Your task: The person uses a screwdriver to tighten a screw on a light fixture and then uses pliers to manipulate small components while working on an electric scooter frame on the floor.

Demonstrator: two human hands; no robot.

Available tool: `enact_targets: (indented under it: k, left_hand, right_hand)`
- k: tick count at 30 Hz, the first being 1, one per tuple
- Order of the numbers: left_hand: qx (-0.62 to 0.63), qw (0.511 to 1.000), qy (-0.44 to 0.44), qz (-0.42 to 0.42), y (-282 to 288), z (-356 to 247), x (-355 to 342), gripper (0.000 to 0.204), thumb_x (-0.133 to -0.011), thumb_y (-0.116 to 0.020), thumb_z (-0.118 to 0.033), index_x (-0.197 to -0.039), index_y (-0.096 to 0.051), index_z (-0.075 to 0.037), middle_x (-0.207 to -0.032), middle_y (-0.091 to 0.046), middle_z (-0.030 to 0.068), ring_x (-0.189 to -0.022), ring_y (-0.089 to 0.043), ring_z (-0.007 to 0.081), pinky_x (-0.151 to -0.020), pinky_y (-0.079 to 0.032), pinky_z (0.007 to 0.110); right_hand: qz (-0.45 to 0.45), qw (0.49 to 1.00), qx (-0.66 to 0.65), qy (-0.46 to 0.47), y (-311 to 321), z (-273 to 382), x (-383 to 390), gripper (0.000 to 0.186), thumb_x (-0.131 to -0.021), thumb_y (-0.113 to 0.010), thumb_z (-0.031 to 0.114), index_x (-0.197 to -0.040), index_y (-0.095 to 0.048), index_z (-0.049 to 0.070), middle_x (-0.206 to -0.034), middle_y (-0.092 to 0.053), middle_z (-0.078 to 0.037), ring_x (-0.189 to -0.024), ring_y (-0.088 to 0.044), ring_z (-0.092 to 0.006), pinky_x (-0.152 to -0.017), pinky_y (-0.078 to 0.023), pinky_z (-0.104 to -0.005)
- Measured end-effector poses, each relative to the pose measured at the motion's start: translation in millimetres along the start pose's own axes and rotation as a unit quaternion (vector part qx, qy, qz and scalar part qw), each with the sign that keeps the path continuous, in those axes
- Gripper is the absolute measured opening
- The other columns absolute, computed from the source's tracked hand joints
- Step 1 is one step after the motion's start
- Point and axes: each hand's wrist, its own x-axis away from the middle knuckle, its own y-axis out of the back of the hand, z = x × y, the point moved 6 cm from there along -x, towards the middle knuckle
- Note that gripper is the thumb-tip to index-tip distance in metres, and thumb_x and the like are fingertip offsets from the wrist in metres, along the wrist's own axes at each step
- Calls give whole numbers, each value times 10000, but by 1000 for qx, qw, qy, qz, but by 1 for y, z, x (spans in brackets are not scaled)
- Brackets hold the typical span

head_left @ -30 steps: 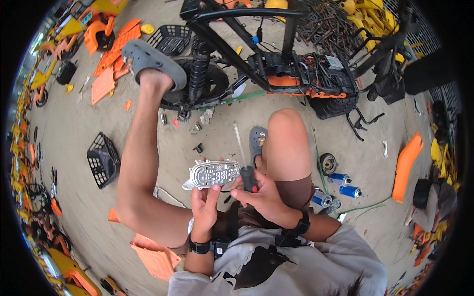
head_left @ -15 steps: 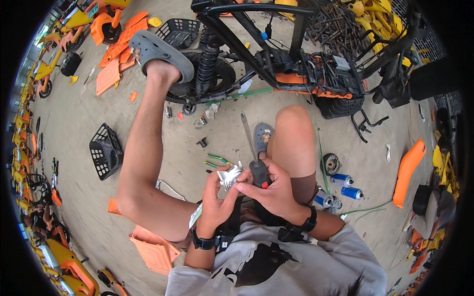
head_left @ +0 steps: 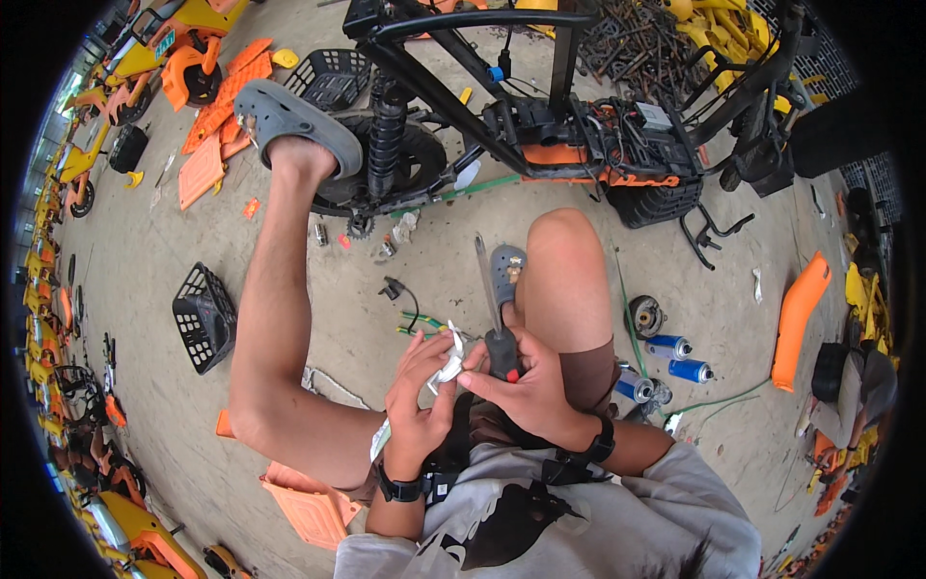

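My left hand [head_left: 417, 388] is closed around a small white part [head_left: 449, 365] with pointed projections, gripped between thumb and fingers in front of my lap. I cannot make out what kind of part it is. In my right hand [head_left: 540, 384] lies a screwdriver [head_left: 503, 353], its black-and-red handle under my fingers and its metal shaft pointing up and away. My right thumb and fingertip come close to the white part; whether they touch it I cannot tell. Just beyond my hands, green-handled pliers [head_left: 417, 318] lie on the floor beside a small black piece with a wire [head_left: 394, 288].
A stripped scooter frame [head_left: 473, 96] stands across the far side. Blue spray cans [head_left: 689, 371] and a round metal part [head_left: 646, 317] lie to the right, near an orange panel [head_left: 801, 323]. A black basket [head_left: 204, 318] sits at left; orange panels [head_left: 307, 502] lie near left.
The white part has turned in my left hand and now shows a narrower, upright side. My left fingers have shifted around it. The screwdriver stays in my right hand.
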Motion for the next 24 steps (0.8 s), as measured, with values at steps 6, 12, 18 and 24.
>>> enact_targets:
  k: [6,12,18,24]
  left_hand:
    - [46,996,76,6,-6,0,6,315,-826,-644,104,-1104,-519,28,-1132,-654,214,-1089,-630,263,-975,-474,393]
    - [47,994,100,16,-7,3,10,348,-803,-684,86,-1108,-529,25,-1136,-658,208,-1039,-636,220,-915,-494,348]
    - [16,998,52,24,-8,0,3,349,-782,-713,69,-1091,-562,12,-1111,-676,196,-1020,-661,245,-898,-503,338]
    - [-4,997,72,21,-7,-1,2,371,-775,-717,60,-1123,-597,19,-1105,-688,163,-1007,-674,235,-891,-511,327]
  right_hand:
    - [0,1000,7,24,2,-3,3,281,-845,-739,8,-1064,-563,3,-957,-663,-22,-765,-590,-28,-654,-489,-179]
    - [-10,1000,-1,5,5,-4,3,278,-835,-742,1,-1052,-567,-1,-960,-674,-48,-837,-625,-63,-736,-519,-209]
    - [-32,999,17,2,7,-4,2,253,-822,-750,-7,-1012,-582,-3,-946,-670,-37,-860,-624,-63,-763,-525,-220]
    - [-27,999,40,19,7,-1,0,246,-828,-751,7,-1007,-583,2,-948,-666,-40,-863,-621,-70,-773,-518,-224]
